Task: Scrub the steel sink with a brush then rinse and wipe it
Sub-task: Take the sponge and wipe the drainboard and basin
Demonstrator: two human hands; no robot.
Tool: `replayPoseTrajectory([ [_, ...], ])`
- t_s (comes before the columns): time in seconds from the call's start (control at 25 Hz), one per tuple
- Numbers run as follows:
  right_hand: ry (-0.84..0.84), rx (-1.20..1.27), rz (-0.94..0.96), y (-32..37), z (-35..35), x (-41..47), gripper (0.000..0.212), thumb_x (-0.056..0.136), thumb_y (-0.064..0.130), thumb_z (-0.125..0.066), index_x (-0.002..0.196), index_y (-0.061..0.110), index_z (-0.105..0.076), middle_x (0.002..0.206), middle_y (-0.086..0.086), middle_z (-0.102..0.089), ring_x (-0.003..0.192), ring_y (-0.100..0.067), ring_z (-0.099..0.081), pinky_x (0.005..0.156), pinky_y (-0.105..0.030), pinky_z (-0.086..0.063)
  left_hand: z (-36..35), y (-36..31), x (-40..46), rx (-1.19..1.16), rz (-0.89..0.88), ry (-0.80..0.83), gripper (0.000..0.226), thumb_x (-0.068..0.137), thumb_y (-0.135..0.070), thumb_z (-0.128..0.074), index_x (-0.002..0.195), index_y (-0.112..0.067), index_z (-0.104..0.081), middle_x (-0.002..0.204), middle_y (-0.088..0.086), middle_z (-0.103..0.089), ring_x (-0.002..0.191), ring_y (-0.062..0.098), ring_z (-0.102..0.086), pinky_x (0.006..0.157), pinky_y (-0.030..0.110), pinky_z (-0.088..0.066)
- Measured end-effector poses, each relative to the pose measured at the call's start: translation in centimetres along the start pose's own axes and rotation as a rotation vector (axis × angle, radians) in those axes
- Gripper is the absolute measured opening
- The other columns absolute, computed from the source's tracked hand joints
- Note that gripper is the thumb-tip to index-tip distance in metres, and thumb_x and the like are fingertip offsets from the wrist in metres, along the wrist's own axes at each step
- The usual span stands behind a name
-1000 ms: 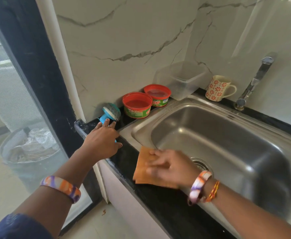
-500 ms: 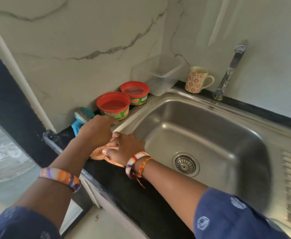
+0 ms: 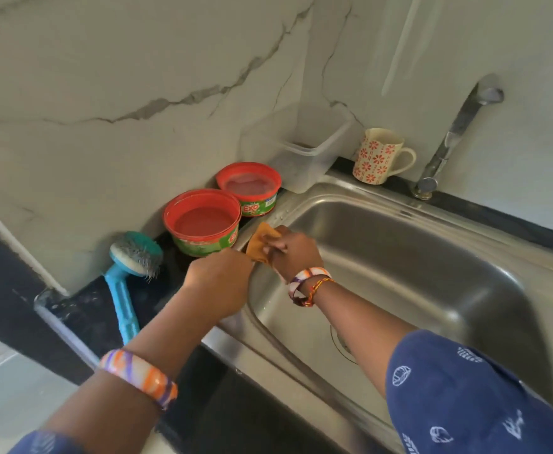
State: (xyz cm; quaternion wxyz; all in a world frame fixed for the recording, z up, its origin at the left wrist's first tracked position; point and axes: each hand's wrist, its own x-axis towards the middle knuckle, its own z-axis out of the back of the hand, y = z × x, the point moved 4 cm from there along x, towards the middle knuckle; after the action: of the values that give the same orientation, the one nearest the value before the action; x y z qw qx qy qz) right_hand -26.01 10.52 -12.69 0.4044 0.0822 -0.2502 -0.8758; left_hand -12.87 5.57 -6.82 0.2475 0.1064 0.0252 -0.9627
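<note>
Brush lies on the counter's left end, head against the wall. Left hand and right hand, both curled, grip an orange cloth over the steel sink's back-left corner, beside two red tubs.

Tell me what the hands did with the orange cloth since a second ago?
The left hand let go of the brush and joined the right hand; both now hold the orange cloth, carried from the counter's front edge to the sink corner by the tubs. Brush, tubs, mug and tap stayed put.
</note>
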Motion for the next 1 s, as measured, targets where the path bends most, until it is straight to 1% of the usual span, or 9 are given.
replayPoseTrajectory([
  [0.08, -0.064, -0.009, -0.114, -1.4, 0.5, 1.5, 0.039, 0.086, 0.041, -0.045, 0.118, 0.027, -0.063, 0.119, -0.004, -0.062, 0.109, -0.031, -0.057, 0.08, -0.028, -0.042, 0.1, -1.3, 1.5, 0.043, -0.044, -0.04, 0.038, 0.091, -0.008, -0.044, 0.128, -0.014, -0.048, 0.122, 0.005, -0.058, 0.11, 0.026, -0.06, 0.073, 0.032, -0.045],
  [0.16, -0.148, 0.018, -0.268, -2.5, 1.5, 3.0, 0.037, 0.087, 0.04, -0.045, 0.11, 0.016, -0.062, 0.113, -0.012, -0.064, 0.108, -0.036, -0.057, 0.075, -0.031, -0.041, 0.3, -2.5, 3.2, 0.056, -0.082, -0.079, 0.048, 0.09, -0.008, -0.045, 0.137, -0.015, -0.04, 0.131, 0.005, -0.051, 0.117, 0.025, -0.055, 0.077, 0.033, -0.046],
  [0.28, -0.207, 0.11, -0.477, -3.7, 3.0, 5.2, 0.037, 0.087, 0.039, -0.047, 0.104, 0.011, -0.064, 0.113, -0.015, -0.064, 0.11, -0.037, -0.056, 0.081, -0.036, -0.048, 0.3, -3.7, 5.8, 0.085, -0.123, -0.098, 0.054, 0.09, -0.012, -0.048, 0.143, -0.015, -0.035, 0.144, 0.004, -0.034, 0.134, 0.022, -0.035, 0.095, 0.037, -0.045],
  [0.4, -0.271, 0.181, -0.604, -4.7, 4.2, 6.9, 0.037, 0.082, 0.041, -0.052, 0.105, 0.015, -0.066, 0.114, -0.01, -0.064, 0.114, -0.033, -0.055, 0.091, -0.041, -0.047, -0.1, -3.9, 7.2, 0.136, -0.095, -0.062, 0.047, 0.092, -0.019, -0.051, 0.137, -0.012, -0.039, 0.142, 0.005, -0.031, 0.137, 0.023, -0.028, 0.095, 0.04, -0.045],
  [0.56, -0.262, 0.084, -0.622, -5.9, 6.3, 9.1, 0.041, 0.083, 0.041, -0.056, 0.118, 0.018, -0.06, 0.125, -0.006, -0.057, 0.126, -0.028, -0.043, 0.096, -0.044, -0.038, -0.3, -4.3, 7.7, 0.23, -0.098, -0.055, 0.052, 0.091, -0.022, -0.057, 0.137, -0.007, -0.037, 0.141, 0.007, -0.033, 0.134, 0.023, -0.031, 0.092, 0.036, -0.047],
  [0.68, -0.284, -0.002, -0.643, -6.9, 7.9, 10.5, 0.034, 0.088, 0.03, -0.052, 0.12, 0.02, -0.058, 0.129, -0.005, -0.055, 0.127, -0.028, -0.041, 0.096, -0.045, -0.037, -0.8, -4.2, 7.6, 0.282, -0.132, -0.068, 0.064, 0.092, -0.021, -0.056, 0.145, -0.006, -0.024, 0.152, 0.009, -0.021, 0.141, 0.022, -0.024, 0.097, 0.034, -0.045],
  [0.76, -0.271, -0.2, -0.603, -7.8, 9.0, 10.8, 0.031, 0.092, 0.026, -0.048, 0.12, 0.019, -0.058, 0.127, -0.006, -0.056, 0.123, -0.03, -0.043, 0.093, -0.043, -0.038, -1.3, -3.8, 7.7, 0.278, -0.143, -0.07, 0.07, 0.093, -0.021, -0.054, 0.149, -0.007, -0.015, 0.158, 0.006, -0.01, 0.146, 0.02, -0.014, 0.104, 0.036, -0.041],
  [0.84, -0.243, -0.403, -0.531, -8.6, 9.8, 10.3, 0.031, 0.094, 0.027, -0.045, 0.119, 0.016, -0.059, 0.12, -0.008, -0.06, 0.117, -0.032, -0.048, 0.087, -0.041, -0.041, -1.4, -3.5, 7.7, 0.266, -0.144, -0.067, 0.07, 0.093, -0.02, -0.052, 0.15, -0.008, -0.012, 0.159, 0.004, -0.007, 0.146, 0.019, -0.011, 0.105, 0.037, -0.042],
  [1.0, -0.169, -0.551, -0.451, -9.4, 11.2, 6.5, 0.032, 0.094, 0.029, -0.049, 0.115, 0.01, -0.063, 0.116, -0.011, -0.064, 0.108, -0.033, -0.06, 0.082, -0.035, -0.048, -0.9, -4.3, 7.5, 0.303, -0.138, -0.061, 0.062, 0.094, -0.012, -0.044, 0.149, -0.005, -0.016, 0.157, 0.007, -0.012, 0.145, 0.022, -0.015, 0.1, 0.038, -0.042],
])
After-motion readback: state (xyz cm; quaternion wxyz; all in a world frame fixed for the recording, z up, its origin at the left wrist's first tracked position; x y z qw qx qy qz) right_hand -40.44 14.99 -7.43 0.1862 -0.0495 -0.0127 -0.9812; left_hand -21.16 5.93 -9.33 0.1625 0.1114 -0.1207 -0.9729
